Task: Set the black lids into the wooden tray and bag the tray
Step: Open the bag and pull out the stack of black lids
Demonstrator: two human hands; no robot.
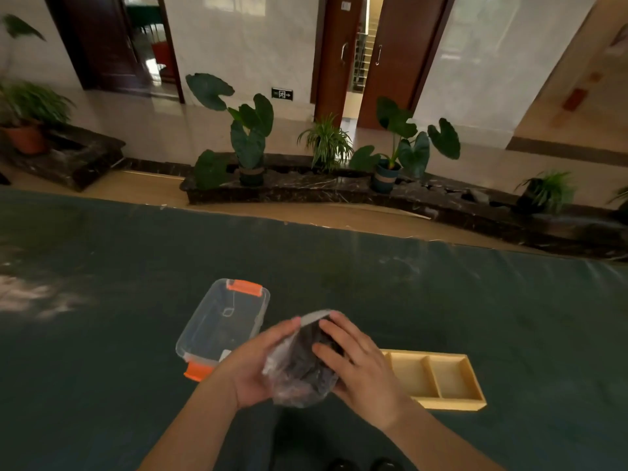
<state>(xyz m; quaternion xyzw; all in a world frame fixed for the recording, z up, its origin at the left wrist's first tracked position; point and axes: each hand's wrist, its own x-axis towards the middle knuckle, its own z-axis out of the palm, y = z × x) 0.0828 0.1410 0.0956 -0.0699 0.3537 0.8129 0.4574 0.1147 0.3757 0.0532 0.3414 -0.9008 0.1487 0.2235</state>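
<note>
Both my hands hold a clear plastic bag (299,375) with dark black lids showing through it, just above the green table. My left hand (261,362) cups the bag's left side and bottom. Over its right side lies my right hand (356,362), fingers pressed on the plastic near the bag's mouth. The wooden tray (441,379), light-coloured with divided compartments, lies on the table right behind my right hand; the two compartments in view hold nothing. My right hand hides the tray's left end.
A clear plastic box (221,324) with orange clasps sits on the table left of the bag, close to my left hand. The green cloth table (441,283) stretches wide all around. Beyond its far edge are potted plants on a dark stone ledge.
</note>
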